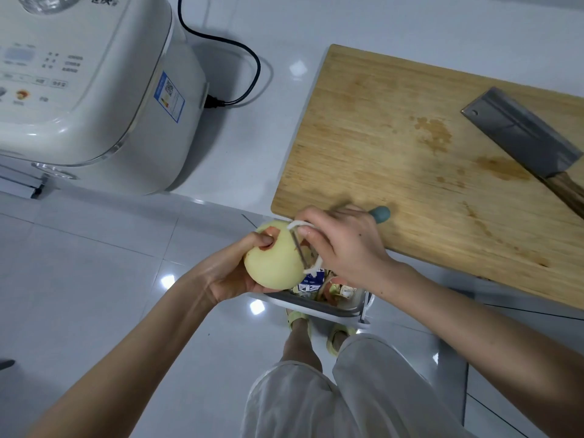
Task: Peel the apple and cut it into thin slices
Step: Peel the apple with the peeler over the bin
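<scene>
Pale mostly-peeled apple (271,263) gripped in left hand (234,271), right hand (347,248) clasping peeler (299,249), seemingly touching the apple

A glossy white countertop (249,147) filled the upper part of the frame, with a white kitchen appliance (94,99) at the upper left and its black cord (252,58) looping beside it. Below lay pale, shiny floor tiles (94,263), mirroring bright spots of light (167,281) at centre left.

The cutting board (395,153) lies free across its middle and left, a cleaver (518,134) blocks its right side, and a cooker (94,90) with its cord (249,64) stands left of it.
</scene>
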`<state>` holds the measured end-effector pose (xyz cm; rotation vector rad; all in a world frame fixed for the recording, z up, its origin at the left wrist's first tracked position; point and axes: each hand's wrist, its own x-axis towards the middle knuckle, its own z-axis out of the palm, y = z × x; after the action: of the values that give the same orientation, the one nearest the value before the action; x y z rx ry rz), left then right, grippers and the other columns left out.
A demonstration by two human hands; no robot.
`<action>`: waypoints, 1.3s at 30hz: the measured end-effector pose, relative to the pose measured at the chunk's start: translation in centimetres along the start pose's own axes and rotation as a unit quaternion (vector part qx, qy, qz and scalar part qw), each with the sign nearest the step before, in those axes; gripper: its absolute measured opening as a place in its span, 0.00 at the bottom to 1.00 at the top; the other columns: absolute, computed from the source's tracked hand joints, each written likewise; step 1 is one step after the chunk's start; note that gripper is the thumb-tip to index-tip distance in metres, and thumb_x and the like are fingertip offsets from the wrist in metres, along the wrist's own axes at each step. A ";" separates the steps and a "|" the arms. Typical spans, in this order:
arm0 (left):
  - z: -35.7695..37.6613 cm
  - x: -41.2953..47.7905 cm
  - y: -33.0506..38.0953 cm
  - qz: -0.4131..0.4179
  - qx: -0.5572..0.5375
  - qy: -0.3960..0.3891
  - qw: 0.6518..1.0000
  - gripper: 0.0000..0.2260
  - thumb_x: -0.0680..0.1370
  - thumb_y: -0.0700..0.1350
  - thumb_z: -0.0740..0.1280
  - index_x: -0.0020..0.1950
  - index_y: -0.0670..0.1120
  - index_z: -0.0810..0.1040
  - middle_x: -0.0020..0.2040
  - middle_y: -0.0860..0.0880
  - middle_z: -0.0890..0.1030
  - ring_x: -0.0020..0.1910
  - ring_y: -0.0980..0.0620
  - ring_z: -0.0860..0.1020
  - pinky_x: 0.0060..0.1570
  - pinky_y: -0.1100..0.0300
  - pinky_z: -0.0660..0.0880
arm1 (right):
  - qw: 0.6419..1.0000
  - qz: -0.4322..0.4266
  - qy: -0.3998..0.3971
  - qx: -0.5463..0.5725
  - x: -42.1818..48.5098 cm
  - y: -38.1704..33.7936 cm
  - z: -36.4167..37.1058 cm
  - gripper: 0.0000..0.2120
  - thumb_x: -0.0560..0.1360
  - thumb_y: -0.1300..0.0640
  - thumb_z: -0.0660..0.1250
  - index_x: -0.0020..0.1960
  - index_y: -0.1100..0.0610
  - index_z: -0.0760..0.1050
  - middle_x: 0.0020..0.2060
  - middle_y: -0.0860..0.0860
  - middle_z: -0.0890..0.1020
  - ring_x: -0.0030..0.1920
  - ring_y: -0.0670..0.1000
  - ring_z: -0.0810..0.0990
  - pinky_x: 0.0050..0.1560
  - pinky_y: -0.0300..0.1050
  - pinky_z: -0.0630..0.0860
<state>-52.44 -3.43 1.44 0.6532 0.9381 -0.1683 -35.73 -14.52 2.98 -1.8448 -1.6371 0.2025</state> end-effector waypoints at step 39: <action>-0.3 -0.7 0.0 -0.014 -0.136 0.018 0.990 0.42 0.44 0.48 0.82 0.57 0.48 0.76 0.47 0.38 0.83 0.44 0.36 0.82 0.37 0.43 0.80 | 0.628 0.583 -0.278 0.435 -1.2 1.6 0.0 0.16 0.79 0.54 0.61 0.37 0.62 0.74 0.21 0.51 0.70 0.22 0.48 0.64 0.25 0.40 0.62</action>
<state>-53.10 -3.31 1.88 0.3930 0.9837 -0.0513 -34.68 -15.66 1.70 -1.7125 -0.1049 1.8839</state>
